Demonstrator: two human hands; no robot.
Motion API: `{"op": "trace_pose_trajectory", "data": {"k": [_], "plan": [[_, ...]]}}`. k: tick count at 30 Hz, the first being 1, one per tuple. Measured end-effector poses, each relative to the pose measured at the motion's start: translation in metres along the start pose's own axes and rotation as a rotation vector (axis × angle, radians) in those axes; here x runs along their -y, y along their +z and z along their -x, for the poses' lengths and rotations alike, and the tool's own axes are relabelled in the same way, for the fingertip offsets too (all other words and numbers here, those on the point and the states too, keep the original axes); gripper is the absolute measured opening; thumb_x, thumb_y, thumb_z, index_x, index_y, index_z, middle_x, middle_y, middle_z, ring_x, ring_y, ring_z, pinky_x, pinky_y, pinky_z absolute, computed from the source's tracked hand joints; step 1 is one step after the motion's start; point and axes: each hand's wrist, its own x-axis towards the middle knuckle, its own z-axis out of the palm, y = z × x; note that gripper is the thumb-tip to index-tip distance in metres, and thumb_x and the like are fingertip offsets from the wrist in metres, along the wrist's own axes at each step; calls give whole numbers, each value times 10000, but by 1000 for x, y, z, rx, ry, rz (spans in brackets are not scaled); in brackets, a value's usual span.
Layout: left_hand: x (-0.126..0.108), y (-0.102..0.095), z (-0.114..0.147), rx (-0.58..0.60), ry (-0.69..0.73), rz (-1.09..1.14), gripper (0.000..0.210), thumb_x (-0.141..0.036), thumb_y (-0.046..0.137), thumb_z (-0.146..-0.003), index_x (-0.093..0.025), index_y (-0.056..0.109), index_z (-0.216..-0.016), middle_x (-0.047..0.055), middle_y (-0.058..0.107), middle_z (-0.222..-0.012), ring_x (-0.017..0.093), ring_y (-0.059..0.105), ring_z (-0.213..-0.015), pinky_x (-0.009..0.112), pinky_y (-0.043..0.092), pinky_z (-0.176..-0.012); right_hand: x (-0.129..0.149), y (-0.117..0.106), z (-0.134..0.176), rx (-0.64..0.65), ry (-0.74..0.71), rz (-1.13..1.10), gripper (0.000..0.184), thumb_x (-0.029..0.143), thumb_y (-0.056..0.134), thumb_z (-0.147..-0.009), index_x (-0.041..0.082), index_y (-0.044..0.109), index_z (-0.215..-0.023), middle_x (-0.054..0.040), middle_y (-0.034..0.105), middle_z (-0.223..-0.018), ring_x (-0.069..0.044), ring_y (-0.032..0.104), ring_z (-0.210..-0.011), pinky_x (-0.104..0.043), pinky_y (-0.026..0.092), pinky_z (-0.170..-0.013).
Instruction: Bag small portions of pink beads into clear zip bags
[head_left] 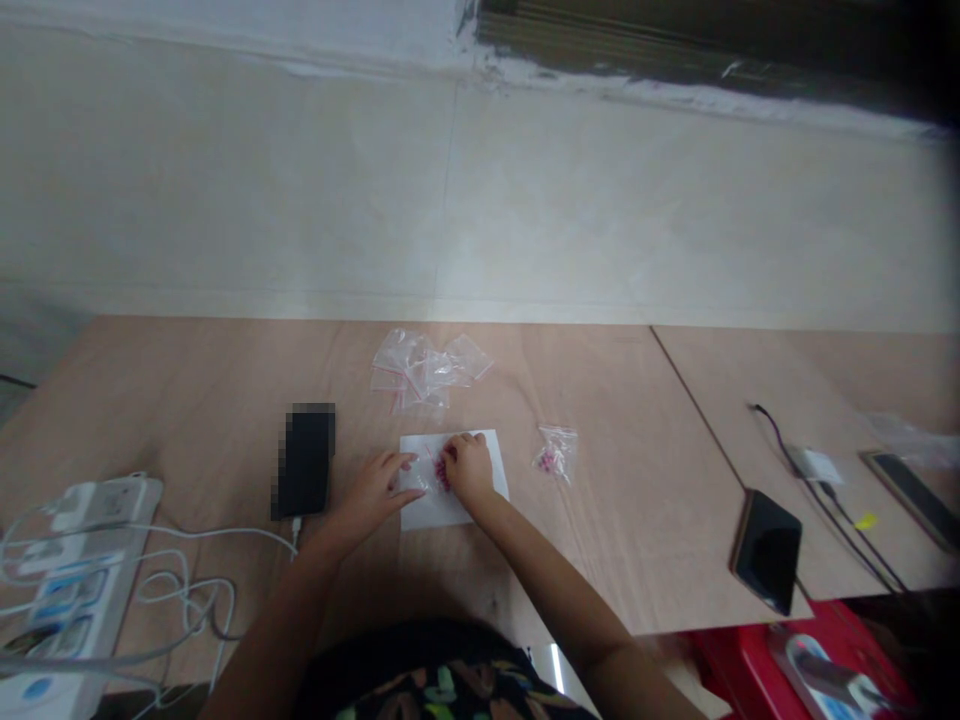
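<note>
A white sheet of paper [442, 515] lies on the wooden table with a small pile of dark pink-red beads [442, 474] near its middle. My right hand [469, 470] rests over the paper's right part, its fingers curled together at the beads; its fingertips are partly hidden. At the paper's left edge is my left hand [381, 487], thumb and fingers spread apart. Between its fingertips and the beads lies what looks like a clear plastic bag [420, 478]. To the right sits a small clear zip bag [559, 452] with several pink-red beads inside.
Several clear zip bags [427, 370] lie behind the paper. A dark phone-like device [306, 462] with a cable is at left, near a power strip [112, 540] and tangled white cables. Rightward are a phone [766, 550], another phone [911, 497], and a red stool [750, 660] below.
</note>
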Motion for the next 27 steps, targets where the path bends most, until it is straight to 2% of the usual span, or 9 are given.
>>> {"op": "trace_pose_trajectory", "data": {"k": [3, 8, 12, 14, 17, 22, 27], "plan": [[1, 1, 0, -9, 4, -13, 397, -380, 634, -670, -187, 562, -1009, 74, 566, -992, 219, 521, -908, 337, 425, -779, 7, -9, 5, -32, 17, -129, 102, 158, 548, -720, 165, 642, -682, -60, 627, -736, -192, 493, -798, -269, 344, -702], [0, 3, -3, 12, 20, -9, 394, -364, 622, -687, -197, 546, -1035, 66, 563, -989, 216, 519, -908, 332, 423, -781, 12, -26, 19, 18, -147, -318, 139, 236, 530, -766, 193, 658, -736, -16, 633, -725, -149, 513, -742, -261, 341, -741], [-3, 2, -5, 5, 20, -20, 397, -357, 634, -677, -188, 549, -1027, 72, 558, -1007, 229, 508, -945, 348, 407, -821, -3, -23, 17, -97, 1, -174, 142, 204, 523, -760, 162, 654, -798, -64, 633, -813, -178, 508, -812, -288, 327, -774], [-5, 1, -5, 6, 10, -36, 397, -349, 641, -672, -178, 554, -1020, 80, 561, -1010, 235, 510, -945, 361, 400, -834, -12, -17, 13, -86, 54, -56, 117, 194, 563, -722, 159, 654, -787, -85, 624, -827, -201, 495, -834, -293, 328, -755], [-7, 0, -4, 21, -10, -50, 403, -346, 637, -677, -161, 551, -1025, 90, 565, -998, 238, 520, -921, 363, 417, -802, -20, -9, 9, -22, 51, 32, 70, 192, 587, -702, 167, 649, -721, -87, 620, -790, -205, 493, -807, -285, 331, -716], [-5, 1, -3, 22, 10, -38, 410, -345, 623, -694, -158, 536, -1049, 97, 550, -1040, 235, 511, -961, 359, 408, -834, -25, -7, 2, -5, 47, 9, 57, 178, 598, -696, 167, 644, -665, -79, 627, -750, -190, 502, -775, -274, 333, -696], [-6, 3, -5, 19, 17, -62, 390, -337, 629, -691, -167, 543, -1031, 89, 555, -1043, 237, 500, -991, 364, 389, -870, -14, -19, 7, -94, 9, -166, 61, 158, 583, -705, 166, 640, -684, -52, 628, -764, -177, 507, -785, -294, 335, -757]]}}
